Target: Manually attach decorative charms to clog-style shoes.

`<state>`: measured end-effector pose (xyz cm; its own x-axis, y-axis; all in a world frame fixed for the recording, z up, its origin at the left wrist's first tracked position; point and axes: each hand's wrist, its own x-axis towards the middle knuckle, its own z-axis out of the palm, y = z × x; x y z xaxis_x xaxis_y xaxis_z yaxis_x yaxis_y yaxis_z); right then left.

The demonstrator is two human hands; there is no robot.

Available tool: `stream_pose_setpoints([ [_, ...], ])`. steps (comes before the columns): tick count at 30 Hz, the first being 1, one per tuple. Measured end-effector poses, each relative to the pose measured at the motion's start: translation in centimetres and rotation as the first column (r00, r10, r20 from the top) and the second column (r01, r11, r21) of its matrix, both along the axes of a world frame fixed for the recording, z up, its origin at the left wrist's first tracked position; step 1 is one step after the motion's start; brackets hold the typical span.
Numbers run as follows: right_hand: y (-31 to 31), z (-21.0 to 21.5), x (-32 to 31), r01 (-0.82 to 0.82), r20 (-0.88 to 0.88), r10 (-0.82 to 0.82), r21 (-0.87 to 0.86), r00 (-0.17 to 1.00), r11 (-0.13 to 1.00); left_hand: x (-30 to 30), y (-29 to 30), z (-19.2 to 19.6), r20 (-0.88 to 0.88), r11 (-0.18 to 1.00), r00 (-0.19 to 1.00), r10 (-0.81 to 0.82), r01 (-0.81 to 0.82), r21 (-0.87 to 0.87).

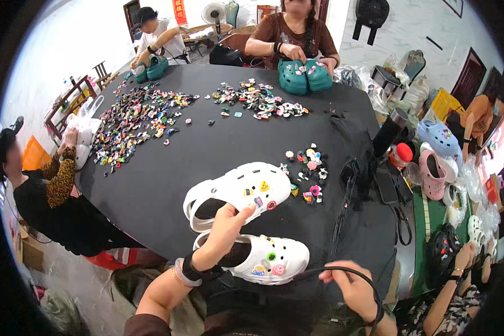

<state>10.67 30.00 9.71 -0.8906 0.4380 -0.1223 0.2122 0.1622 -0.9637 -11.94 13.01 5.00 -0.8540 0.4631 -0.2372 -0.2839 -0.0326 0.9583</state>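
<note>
My left hand grips the side of a white clog, which is tilted up over the table. Its upper carries several small charms, among them a yellow triangle. Just nearer to me lies a second white clog, with a green round charm and other colourful charms on top. My right hand is to the right of that clog's toe, its fingers curled together. A thin black cable arcs over this hand toward the wrist. Whatever the fingertips hold, if anything, is hidden from me.
Loose shoe charms lie beyond the clogs, and a large spread of charms covers the table's far left. Across from me a person handles teal clogs. A black bottle, red-lidded jar and phone stand at right.
</note>
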Motion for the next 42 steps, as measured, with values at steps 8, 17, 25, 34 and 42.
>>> stream_pose_setpoints([
  [8,-3.9,-2.5,5.3,-0.055,-0.065,0.058,0.058,0.996,0.997,-1.4,-1.3,1.4,-0.416,0.702,0.71,-0.569,0.156,-0.695],
  [17,-5.5,-5.6,7.3,0.028,-0.074,-0.037,-0.121,0.997,0.992,-2.4,-3.0,4.5,-0.277,0.912,0.899,-0.339,0.242,-0.333],
  [25,-5.9,-6.0,8.1,0.148,-0.081,-0.16,-0.137,0.984,0.98,-2.2,-4.9,5.7,-0.326,0.61,0.653,-0.684,0.265,-0.747],
  [34,-6.0,-6.2,8.2,0.219,-0.088,-0.232,-0.134,0.969,0.966,-0.5,-6.0,4.9,-0.462,0.566,0.394,-0.795,0.207,-0.798],
  [42,-4.5,-6.9,8.2,0.295,-0.121,-0.313,-0.146,0.942,0.944,6.6,-4.2,4.6,-0.798,0.83,0.517,-0.31,-0.262,-0.493],
])
